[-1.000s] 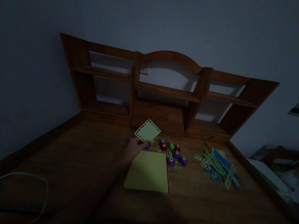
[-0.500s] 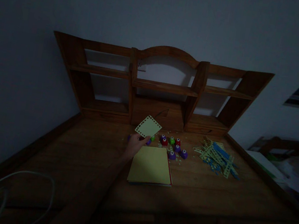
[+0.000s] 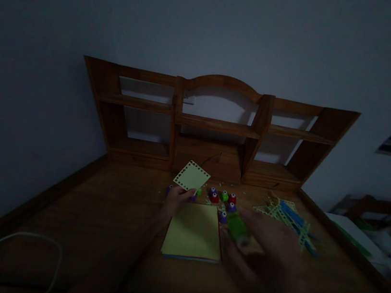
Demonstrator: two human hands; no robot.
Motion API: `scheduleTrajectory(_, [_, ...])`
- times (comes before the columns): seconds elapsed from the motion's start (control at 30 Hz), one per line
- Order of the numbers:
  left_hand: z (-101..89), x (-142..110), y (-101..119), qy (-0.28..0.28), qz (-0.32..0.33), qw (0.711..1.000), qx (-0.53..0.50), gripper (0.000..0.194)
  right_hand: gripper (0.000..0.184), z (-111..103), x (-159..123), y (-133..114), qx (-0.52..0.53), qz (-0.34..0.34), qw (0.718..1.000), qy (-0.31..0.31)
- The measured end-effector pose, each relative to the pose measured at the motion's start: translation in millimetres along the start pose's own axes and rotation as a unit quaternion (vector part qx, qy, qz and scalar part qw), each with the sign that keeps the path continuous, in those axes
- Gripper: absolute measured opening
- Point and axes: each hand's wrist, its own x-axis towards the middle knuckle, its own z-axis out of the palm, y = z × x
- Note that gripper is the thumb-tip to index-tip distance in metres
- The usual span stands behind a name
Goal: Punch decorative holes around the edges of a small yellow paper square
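Observation:
My left hand (image 3: 173,202) pinches the lower edge of a pale yellow paper square (image 3: 192,177). Small holes are punched along several of the square's sides. My right hand (image 3: 264,248), smeared by motion, has its fingers around a green craft punch (image 3: 238,228) to the right of a stack of coloured paper (image 3: 193,233) with a yellow sheet on top. Behind the stack stand several small craft punches, among them a red punch (image 3: 214,198), a green punch (image 3: 224,196) and a purple punch (image 3: 223,217). Tiny paper bits lie around them.
On the right lies a heap of punched yellow and blue paper strips (image 3: 293,216). A wooden shelf unit (image 3: 216,126) rises at the back of the desk (image 3: 109,212). A white cable (image 3: 37,237) loops at the lower left.
My right hand has come into view from the lower right with a green craft punch. My left hand still holds the paper square. The whole view has shifted slightly.

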Motion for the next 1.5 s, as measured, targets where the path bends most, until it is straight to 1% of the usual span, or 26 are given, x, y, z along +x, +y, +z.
scheduleTrajectory(0.07, [1.7,-2.7,2.1,-0.007,-0.021,1.000,-0.021,0.046,0.049,16.5,17.5,42.7,-0.107,-0.042,0.993,-0.025])
scheduleTrajectory(0.13, [3.9,-6.4,4.5,-0.014,-0.036,0.999,-0.031,0.046,0.047,35.1,23.1,84.7,-0.162,-0.032,0.985,-0.042])
scheduleTrajectory(0.2, [6.6,-9.8,6.5,-0.030,-0.033,0.998,-0.043,0.044,0.044,52.5,18.1,117.2,-0.171,0.004,0.984,-0.055])
scheduleTrajectory(0.23, [8.0,-11.1,7.2,-0.041,-0.029,0.998,-0.049,0.043,0.043,59.7,13.5,127.9,-0.168,0.036,0.984,-0.056])
scheduleTrajectory(0.3, [11.0,-12.9,8.1,-0.063,-0.027,0.996,-0.061,0.041,0.044,69.6,4.8,137.8,-0.140,0.099,0.984,-0.046])
scheduleTrajectory(0.33, [12.5,-13.6,8.5,-0.071,-0.028,0.995,-0.065,0.041,0.043,72.1,2.0,138.1,-0.127,0.125,0.983,-0.034])
scheduleTrajectory(0.4, [15.0,-14.4,9.0,-0.081,-0.030,0.994,-0.071,0.042,0.042,73.1,0.5,133.4,-0.101,0.144,0.984,-0.024])
scheduleTrajectory(0.53, [17.6,-14.6,8.9,-0.089,-0.044,0.993,-0.065,0.045,0.039,68.9,4.6,124.1,-0.052,0.139,0.989,-0.016])
scheduleTrajectory(0.63, [17.3,-13.8,7.3,-0.092,-0.065,0.992,-0.055,0.046,0.038,68.2,5.1,123.2,-0.022,0.146,0.989,-0.029])
scheduleTrajectory(0.77, [15.5,-12.6,5.9,-0.103,-0.063,0.992,-0.045,0.046,0.039,70.2,3.7,122.1,-0.003,0.144,0.988,-0.051])
scheduleTrajectory(0.87, [14.7,-11.9,6.7,-0.097,-0.063,0.993,-0.033,0.044,0.039,71.1,3.5,121.1,0.011,0.139,0.989,-0.057])
scheduleTrajectory(0.97, [14.1,-10.7,7.1,-0.083,-0.071,0.994,-0.025,0.044,0.038,71.7,3.3,122.2,0.009,0.150,0.987,-0.059])
scheduleTrajectory(1.07, [12.8,-9.8,6.4,-0.084,-0.074,0.993,-0.031,0.045,0.036,73.0,3.0,125.2,0.004,0.155,0.987,-0.051])
scheduleTrajectory(1.23, [10.9,-11.9,9.1,-0.082,-0.054,0.995,-0.028,0.047,0.037,73.9,3.1,127.8,0.012,0.153,0.987,-0.050])
scheduleTrajectory(1.37, [10.9,-14.1,13.6,-0.081,-0.047,0.996,-0.015,0.043,0.037,71.0,4.6,124.7,0.014,0.156,0.986,-0.063])
scheduleTrajectory(1.5, [10.6,-13.1,13.1,-0.078,-0.040,0.996,-0.013,0.042,0.036,69.3,6.1,121.7,0.002,0.153,0.987,-0.052])
